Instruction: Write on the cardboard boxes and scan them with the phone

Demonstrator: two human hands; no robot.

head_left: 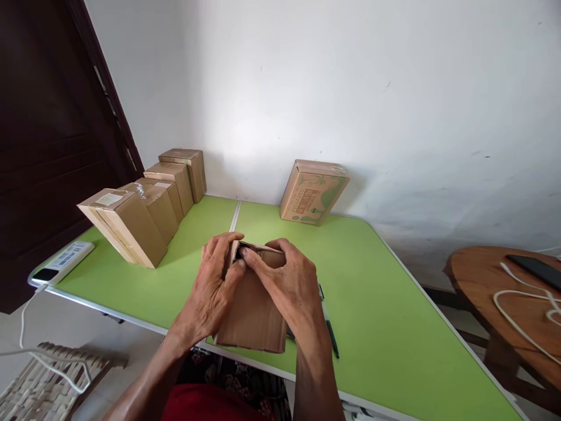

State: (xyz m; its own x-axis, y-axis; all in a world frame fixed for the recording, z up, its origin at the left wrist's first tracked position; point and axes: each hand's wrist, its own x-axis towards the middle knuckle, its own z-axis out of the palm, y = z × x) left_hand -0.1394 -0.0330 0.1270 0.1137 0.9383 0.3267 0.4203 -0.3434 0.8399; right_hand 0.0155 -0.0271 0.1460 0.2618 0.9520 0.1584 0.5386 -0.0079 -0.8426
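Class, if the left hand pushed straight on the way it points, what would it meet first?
The held cardboard box, which the left hand touches; the right hand would probably come next, though depth is unclear.

Right of the pen (331,328), the bench (403,333) offers a broad stretch to pass over, and another lane runs between the row of cartons (140,228) and the printed box (312,193) up to the wall (263,99). The row blocks the left, while the held carton (254,313) fills the near middle
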